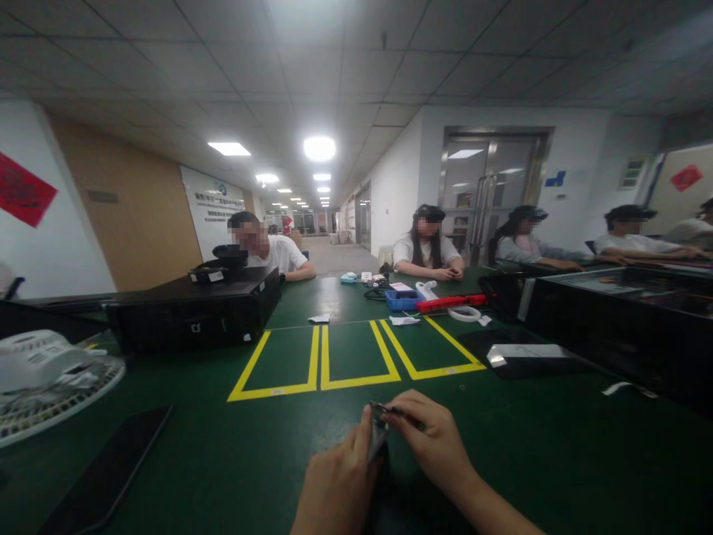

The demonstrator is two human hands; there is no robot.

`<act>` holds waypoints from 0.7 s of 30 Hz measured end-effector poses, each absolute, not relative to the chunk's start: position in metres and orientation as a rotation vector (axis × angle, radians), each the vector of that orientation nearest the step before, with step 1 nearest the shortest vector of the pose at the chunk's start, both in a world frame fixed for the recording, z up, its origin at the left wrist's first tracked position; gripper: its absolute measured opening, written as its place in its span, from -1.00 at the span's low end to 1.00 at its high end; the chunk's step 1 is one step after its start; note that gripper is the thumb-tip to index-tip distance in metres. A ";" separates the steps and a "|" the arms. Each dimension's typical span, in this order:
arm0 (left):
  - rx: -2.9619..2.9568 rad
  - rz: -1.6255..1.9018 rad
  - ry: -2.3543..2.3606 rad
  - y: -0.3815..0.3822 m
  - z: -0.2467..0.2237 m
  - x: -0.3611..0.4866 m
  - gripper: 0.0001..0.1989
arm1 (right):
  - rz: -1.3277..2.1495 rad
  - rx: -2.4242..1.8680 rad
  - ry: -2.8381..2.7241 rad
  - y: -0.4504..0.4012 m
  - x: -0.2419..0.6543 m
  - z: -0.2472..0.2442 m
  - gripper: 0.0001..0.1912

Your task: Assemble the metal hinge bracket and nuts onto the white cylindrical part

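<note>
Near the front middle of the green table (267, 446), both my hands meet over a small object. My left hand (341, 472) is closed round a small pale grey piece (377, 440), its kind too small to make out. From the right, my right hand (431, 435) pinches a thin dark metallic piece (382, 408) against the upper end of the grey one. The two pieces touch or overlap; whether they are joined I cannot tell. Fingers hide most of both.
Yellow tape frames (320, 357) mark the table ahead. Black cases stand left (194, 308) and right (613, 327). A blue tray (404, 301), a tape roll (465, 314) and a white fan (44, 371) lie around. Several people sit across the table.
</note>
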State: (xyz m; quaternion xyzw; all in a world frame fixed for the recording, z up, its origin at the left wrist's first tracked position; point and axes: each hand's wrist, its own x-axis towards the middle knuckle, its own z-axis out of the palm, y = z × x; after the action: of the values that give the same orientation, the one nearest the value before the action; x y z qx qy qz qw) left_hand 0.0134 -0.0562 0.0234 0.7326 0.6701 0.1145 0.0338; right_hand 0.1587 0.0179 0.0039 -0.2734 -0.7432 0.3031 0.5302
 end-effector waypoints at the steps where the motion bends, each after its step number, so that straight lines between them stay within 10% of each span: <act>1: 2.243 0.358 2.061 -0.056 0.023 0.013 -0.41 | 0.694 -0.662 -1.789 0.017 0.159 0.005 -0.74; 12: 2.397 0.318 1.976 -0.057 0.026 0.006 -0.38 | 0.838 -0.865 -1.874 0.042 0.188 0.016 -0.42; 21: 2.340 0.200 2.244 -0.057 0.033 0.001 -0.38 | 0.572 -1.427 -2.160 0.061 0.201 0.006 -0.75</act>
State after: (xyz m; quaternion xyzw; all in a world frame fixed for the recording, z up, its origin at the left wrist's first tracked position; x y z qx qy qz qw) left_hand 0.0011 -0.0568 0.0329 0.7194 0.6898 0.0614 -0.0535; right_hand 0.2008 0.0611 0.0060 -0.5222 -0.7904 0.2091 0.2427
